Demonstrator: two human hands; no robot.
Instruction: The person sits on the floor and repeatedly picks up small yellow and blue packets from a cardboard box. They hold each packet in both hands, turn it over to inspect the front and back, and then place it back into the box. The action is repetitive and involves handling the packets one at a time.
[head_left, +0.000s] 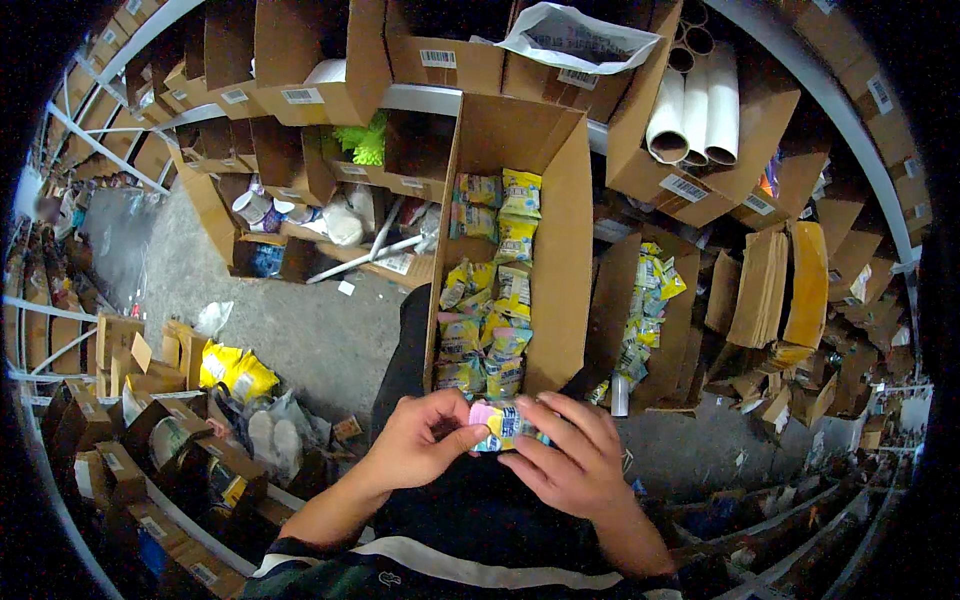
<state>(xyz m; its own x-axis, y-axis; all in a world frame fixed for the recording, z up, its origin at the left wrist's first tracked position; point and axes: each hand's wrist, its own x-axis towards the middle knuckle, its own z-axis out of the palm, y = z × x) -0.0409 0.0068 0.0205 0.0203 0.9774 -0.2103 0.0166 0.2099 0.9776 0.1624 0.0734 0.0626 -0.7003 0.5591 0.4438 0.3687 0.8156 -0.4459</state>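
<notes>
Both hands hold one small printed plastic packet (499, 426), coloured pink, yellow and blue, close to the body. Thumb and fingers of my left hand (429, 439) pinch its left end. My right hand (574, 454) has its fingers over the packet's right part, hiding some of it. Just beyond the hands stands a long open cardboard box (559, 247). Inside it, yellow and teal packets (514, 292) of a similar kind lie in two rough columns, some upright and some tilted.
Right of the long box, another open carton (679, 330) holds a heap of similar packets. White cardboard tubes (696, 112) stick out of a carton at upper right. Shelves of labelled cartons (300, 97) run across the back. Yellow bags (238, 371) lie at left near the concrete floor (315, 322).
</notes>
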